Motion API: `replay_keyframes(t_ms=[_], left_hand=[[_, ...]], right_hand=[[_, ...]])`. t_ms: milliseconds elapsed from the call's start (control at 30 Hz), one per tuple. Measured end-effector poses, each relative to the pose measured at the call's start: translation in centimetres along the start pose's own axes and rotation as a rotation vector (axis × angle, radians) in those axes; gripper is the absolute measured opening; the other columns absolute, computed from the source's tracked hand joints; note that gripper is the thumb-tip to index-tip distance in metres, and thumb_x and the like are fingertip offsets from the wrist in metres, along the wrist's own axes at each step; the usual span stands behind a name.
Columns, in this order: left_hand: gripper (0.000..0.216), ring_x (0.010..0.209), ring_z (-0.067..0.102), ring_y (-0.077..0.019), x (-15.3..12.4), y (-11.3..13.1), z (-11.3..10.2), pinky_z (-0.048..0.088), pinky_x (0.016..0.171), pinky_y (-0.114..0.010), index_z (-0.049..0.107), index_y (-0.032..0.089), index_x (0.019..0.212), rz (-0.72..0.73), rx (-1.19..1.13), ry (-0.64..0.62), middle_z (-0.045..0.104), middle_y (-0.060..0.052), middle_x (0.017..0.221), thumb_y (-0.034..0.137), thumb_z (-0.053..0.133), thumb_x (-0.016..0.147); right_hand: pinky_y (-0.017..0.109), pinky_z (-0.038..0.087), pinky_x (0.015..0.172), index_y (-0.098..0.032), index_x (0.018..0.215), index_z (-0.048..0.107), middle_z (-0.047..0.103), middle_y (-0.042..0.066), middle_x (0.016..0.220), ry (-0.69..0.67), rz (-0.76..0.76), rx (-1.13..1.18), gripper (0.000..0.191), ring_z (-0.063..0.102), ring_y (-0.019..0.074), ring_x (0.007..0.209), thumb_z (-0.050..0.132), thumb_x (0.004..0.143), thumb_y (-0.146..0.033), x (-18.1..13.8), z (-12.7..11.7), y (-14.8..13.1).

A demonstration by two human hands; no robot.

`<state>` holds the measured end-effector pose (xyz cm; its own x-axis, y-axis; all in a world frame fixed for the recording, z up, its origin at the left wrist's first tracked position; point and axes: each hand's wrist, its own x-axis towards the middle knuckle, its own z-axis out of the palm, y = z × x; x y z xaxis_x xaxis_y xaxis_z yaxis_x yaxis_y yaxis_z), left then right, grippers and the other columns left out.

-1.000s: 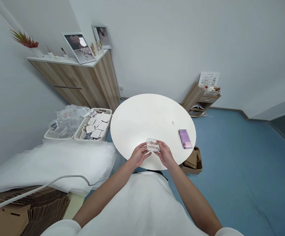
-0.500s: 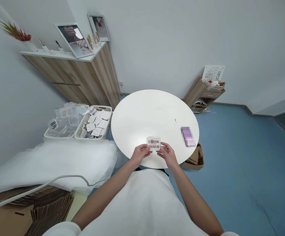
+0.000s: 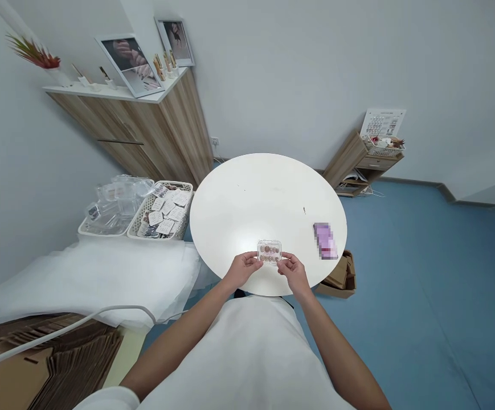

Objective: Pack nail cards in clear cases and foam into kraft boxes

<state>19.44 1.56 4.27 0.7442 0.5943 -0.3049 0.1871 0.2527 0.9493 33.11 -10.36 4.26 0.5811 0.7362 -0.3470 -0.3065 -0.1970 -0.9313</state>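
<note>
A small clear plastic box of press-on nails [image 3: 269, 252], with two rows of pinkish-brown nails inside, is held up over the near part of the round white table [image 3: 268, 193]. My left hand [image 3: 244, 267] pinches its left side, thumb at the lower left corner. On the opposite side, my right hand [image 3: 293, 272] grips the lower right corner between thumb and fingers. The box's face is tilted towards me, and its underside is hidden.
A blurred-out purple item [image 3: 325, 241] and a tiny dark object [image 3: 304, 210] lie on the table's right. Left of it stand a basket of cards [image 3: 183, 225] and a basket of clear packaging [image 3: 102, 228]. An open carton [image 3: 336, 291] sits on the floor at right.
The fingers of my right hand have drawn in closer around the box's right side. The box remains between both hands, and the view has shifted slightly.
</note>
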Motion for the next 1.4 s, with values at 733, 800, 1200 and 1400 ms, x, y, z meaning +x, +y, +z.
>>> replay_keyframes(t_ms=[733, 800, 1200, 1400], left_hand=[[0.069, 0.074, 0.057, -0.0131, 2.8, -1.4, 2.7, 0.041, 0.076, -0.031, 0.025, 0.022, 0.132, -0.011, 0.036, 0.085, 0.059, 0.002, 0.069, 0.038, 0.057, 0.074], [0.064, 0.073, 0.056, -0.0131, 2.3, -1.6, 2.7, 0.041, 0.076, -0.031, 0.029, 0.021, 0.131, -0.014, 0.057, 0.097, 0.058, 0.001, 0.069, 0.039, 0.056, 0.075], [0.056, 0.091, 0.047, -0.0181, -0.5, -3.6, 0.2, 0.042, 0.081, -0.034, 0.036, 0.025, 0.128, -0.016, 0.437, 0.240, 0.046, -0.006, 0.101, 0.038, 0.051, 0.076], [0.057, 0.085, 0.048, -0.0173, -0.9, -5.9, -4.8, 0.043, 0.078, -0.032, 0.032, 0.023, 0.131, -0.060, 0.379, 0.314, 0.046, -0.006, 0.096, 0.032, 0.050, 0.077]], right_hand=[[0.043, 0.044, 0.085, -0.035, 0.132, 0.021, 0.026, 0.007, 0.136, -0.425, -0.428, -0.740, 0.079, 0.050, 0.0220, 0.103, 0.064, 0.066, -0.030, 5.0, -6.2, -2.0], [0.043, 0.045, 0.085, -0.034, 0.130, 0.027, 0.030, 0.007, 0.134, -0.447, -0.469, -0.764, 0.068, 0.051, 0.0219, 0.102, 0.060, 0.071, -0.027, 5.3, -5.5, -1.3], [0.040, 0.051, 0.076, -0.030, 0.122, 0.039, 0.038, 0.007, 0.128, -0.436, -0.357, -0.768, 0.052, 0.055, 0.0149, 0.075, 0.056, 0.073, -0.029, 5.0, -1.1, 3.5], [0.042, 0.048, 0.081, -0.031, 0.125, 0.034, 0.032, 0.007, 0.134, -0.495, -0.260, -0.793, 0.057, 0.055, 0.0181, 0.085, 0.054, 0.073, -0.026, 5.8, 4.7, 4.9]])
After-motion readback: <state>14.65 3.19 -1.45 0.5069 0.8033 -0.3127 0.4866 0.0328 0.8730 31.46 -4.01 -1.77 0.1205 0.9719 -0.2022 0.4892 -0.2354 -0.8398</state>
